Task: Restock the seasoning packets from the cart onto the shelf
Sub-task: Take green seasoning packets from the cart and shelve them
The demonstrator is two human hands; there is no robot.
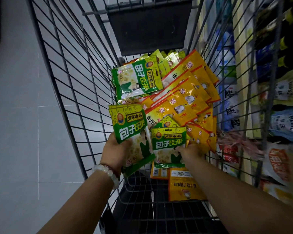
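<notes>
Green glossy foil seasoning packets: a small stack (132, 132) in the left hand (115, 152), a single packet (169, 147) in the right hand (191, 152), another (137, 80) lying loose deeper in the grey wire shopping cart (71, 81). Yellow-orange foil packets (189, 95): fanned heap beside the green ones, toward the cart's right wall. Shelf (277, 115): right of cart, blurred.

Step, as judged: gathering green packets. Best squared into one stack, faces aligned, before lifting out.

Fingers: left curled around the stack's lower half; right pinching the single packet's lower right corner.
</notes>
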